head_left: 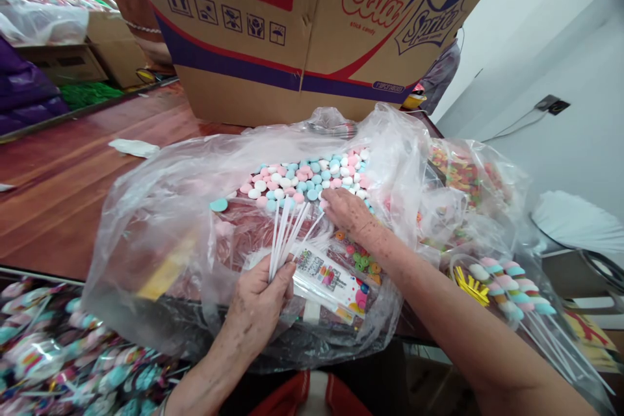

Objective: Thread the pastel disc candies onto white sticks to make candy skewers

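Observation:
My left hand is closed round a bundle of thin white sticks that fan upward toward a heap of pink, blue and white candy discs. The heap lies inside a large clear plastic bag spread on the wooden table. My right hand reaches into the bag, its fingers pinched at the near edge of the candies; what they hold is hidden. A printed candy packet lies under the plastic between my hands.
A big Cola Sprite cardboard box stands behind the bag. At right, clear bags hold gummy sweets and finished candy sticks. Wrapped lollipops fill the lower left. Another person stands behind the box.

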{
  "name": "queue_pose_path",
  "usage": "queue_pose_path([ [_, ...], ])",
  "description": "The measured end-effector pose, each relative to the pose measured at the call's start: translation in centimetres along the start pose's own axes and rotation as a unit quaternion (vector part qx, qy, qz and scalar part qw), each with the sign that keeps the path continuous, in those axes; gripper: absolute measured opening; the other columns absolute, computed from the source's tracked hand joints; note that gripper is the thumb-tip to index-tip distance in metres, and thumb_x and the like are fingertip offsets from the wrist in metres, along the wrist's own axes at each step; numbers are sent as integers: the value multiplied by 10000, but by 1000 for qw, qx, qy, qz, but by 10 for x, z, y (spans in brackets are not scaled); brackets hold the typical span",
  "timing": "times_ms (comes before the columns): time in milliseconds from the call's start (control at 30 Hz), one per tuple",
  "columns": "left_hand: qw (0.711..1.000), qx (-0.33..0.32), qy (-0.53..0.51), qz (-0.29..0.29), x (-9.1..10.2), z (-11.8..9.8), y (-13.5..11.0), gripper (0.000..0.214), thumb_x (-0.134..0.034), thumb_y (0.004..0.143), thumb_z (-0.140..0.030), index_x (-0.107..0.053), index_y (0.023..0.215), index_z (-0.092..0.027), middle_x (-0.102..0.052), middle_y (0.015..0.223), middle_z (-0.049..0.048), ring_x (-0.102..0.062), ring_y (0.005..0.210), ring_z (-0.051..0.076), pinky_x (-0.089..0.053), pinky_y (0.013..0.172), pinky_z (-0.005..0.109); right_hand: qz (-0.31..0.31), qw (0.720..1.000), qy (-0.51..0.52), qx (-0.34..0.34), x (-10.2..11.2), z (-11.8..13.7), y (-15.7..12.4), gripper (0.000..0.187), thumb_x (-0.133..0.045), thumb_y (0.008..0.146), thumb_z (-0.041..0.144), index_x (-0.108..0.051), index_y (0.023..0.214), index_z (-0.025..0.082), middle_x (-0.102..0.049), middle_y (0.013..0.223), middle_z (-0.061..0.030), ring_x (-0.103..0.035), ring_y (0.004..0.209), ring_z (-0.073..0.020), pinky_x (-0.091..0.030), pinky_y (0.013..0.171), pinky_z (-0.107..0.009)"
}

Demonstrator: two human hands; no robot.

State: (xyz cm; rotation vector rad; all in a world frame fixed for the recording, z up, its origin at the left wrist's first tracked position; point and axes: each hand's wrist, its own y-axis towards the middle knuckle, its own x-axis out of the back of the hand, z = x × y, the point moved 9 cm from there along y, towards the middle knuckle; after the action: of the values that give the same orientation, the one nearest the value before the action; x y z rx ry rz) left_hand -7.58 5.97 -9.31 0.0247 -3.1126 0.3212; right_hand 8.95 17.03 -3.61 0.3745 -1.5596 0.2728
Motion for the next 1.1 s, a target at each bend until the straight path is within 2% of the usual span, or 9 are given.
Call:
queue_pose_path([
  [200,1000,1,4,1,0,0,0,300,-669,814,-467,-627,719,-186,-477,481,-62,-356,392,83,-261,367,198,17,1000,13,20,-2,6,3,223,-506,917,66,-652,1034,186,-706,977,-121,-604,1009,-271,-455,889,-347],
  [367,1000,0,0,-1,1,6,3,329,-648,826,-487,-600,696,-189,-461,472,-70,-361,399,87,-264,386,199,-45,998,47,-9,3,2,3,215,-508,838,62,-638,944,198,-704,931,-122,-597,980,-279,-457,889,-374],
  [433,1000,-4,-1,8,0,11,4,320,-631,852,-477,-604,717,-189,-468,486,-74,-360,407,86,-261,397,196,-82,987,132,-43,8,-8,-2,190,-525,797,95,-620,925,199,-688,887,-80,-604,909,-248,-467,832,-355],
  [500,1000,-12,2,20,0,14,6,310,-620,877,-474,-621,754,-189,-475,504,-77,-361,417,86,-262,407,195,-113,941,307,-82,10,-23,-9,126,-557,778,176,-592,892,215,-641,778,-3,-595,757,-191,-470,728,-313],
  [600,999,-26,19,27,0,15,7,307,-608,904,-463,-623,757,-195,-473,521,-79,-347,427,84,-242,410,199,-106,785,597,-126,2,-34,-17,184,-667,741,334,-551,831,224,-601,685,52,-587,619,-136,-469,611,-264],
  [667,999,-33,32,27,1,13,6,316,-600,912,-439,-595,709,-197,-460,514,-78,-346,435,85,-239,415,205,-82,683,710,-151,-4,-31,-21,291,-759,672,367,-550,803,214,-635,696,43,-627,617,-131,-501,601,-260],
  [733,998,-39,39,29,0,8,5,335,-593,914,-419,-561,662,-200,-450,502,-74,-359,443,89,-249,424,209,-67,620,763,-170,-6,-26,-23,334,-817,614,346,-575,792,200,-669,722,34,-657,623,-127,-541,622,-266],
  [833,998,-35,46,27,-1,5,4,342,-581,911,-407,-543,639,-203,-447,491,-71,-359,436,90,-248,422,212,-58,583,792,-172,-4,-17,-25,324,-847,591,324,-626,781,183,-688,755,34,-668,620,-117,-581,652,-279],
  [1100,998,-45,40,24,0,9,4,331,-584,922,-413,-566,668,-201,-474,513,-67,-392,452,96,-285,435,210,-52,569,804,-166,-4,-8,-27,306,-874,595,322,-674,773,173,-690,762,27,-653,632,-106,-600,663,-275],
])
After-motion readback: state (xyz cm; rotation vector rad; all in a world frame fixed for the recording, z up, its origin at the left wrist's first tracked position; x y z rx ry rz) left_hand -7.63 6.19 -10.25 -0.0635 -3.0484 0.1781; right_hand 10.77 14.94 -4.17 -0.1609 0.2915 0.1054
